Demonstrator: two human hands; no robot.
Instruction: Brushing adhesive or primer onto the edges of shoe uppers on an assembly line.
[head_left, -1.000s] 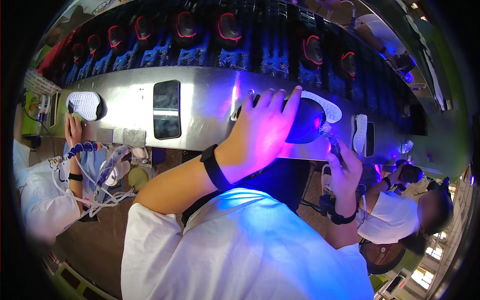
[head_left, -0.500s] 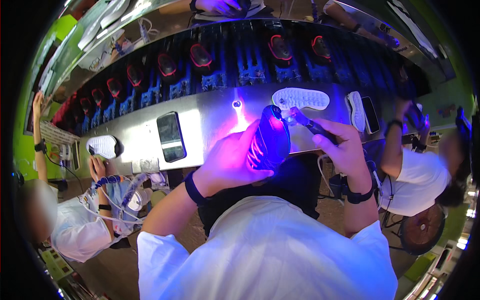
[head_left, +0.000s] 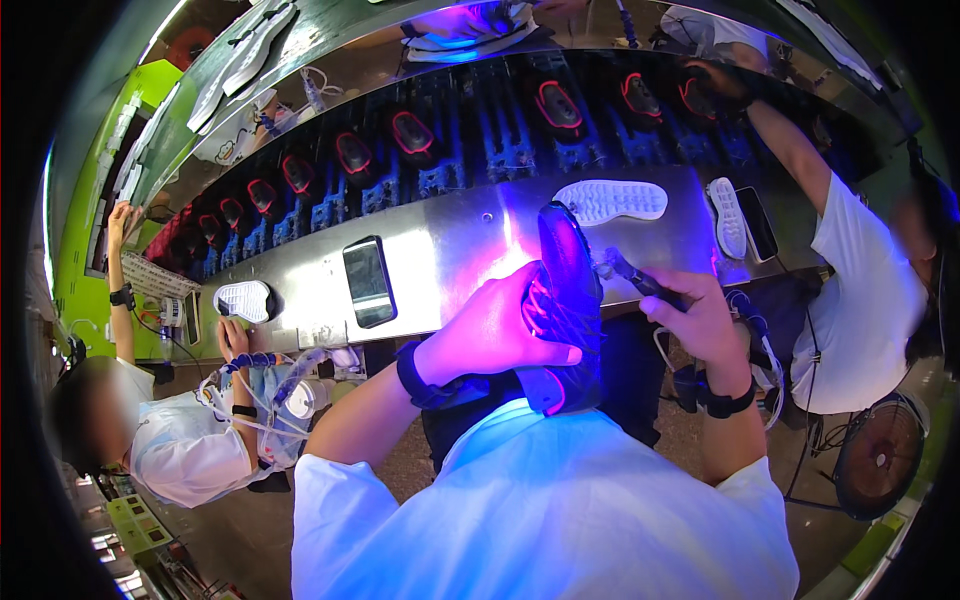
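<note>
My left hand (head_left: 495,325) grips a dark shoe upper (head_left: 568,255) with pink-lit laces. The upper's toe points away from me and its heel lies close to my shirt. In my right hand (head_left: 700,315) is a brush (head_left: 645,282) with a dark handle. Its pale tip sits close beside the upper's right edge; I cannot tell whether they touch. Just beyond the toe, a white shoe sole (head_left: 620,200) lies tread up on the metal bench (head_left: 440,225). Purple light falls on the upper and my left hand.
Dark uppers with red rims (head_left: 411,133) line a blue rack (head_left: 440,178) behind the bench. A phone (head_left: 369,282) lies left of my hands. Another sole (head_left: 727,217) and phone (head_left: 757,225) lie right. Co-workers sit on both sides; a round fan (head_left: 880,455) stands lower right.
The upper has turned in my left hand, showing more of its length, with its heel nearer me. The brush stays near its right side. The right co-worker's arm now reaches to the rack.
</note>
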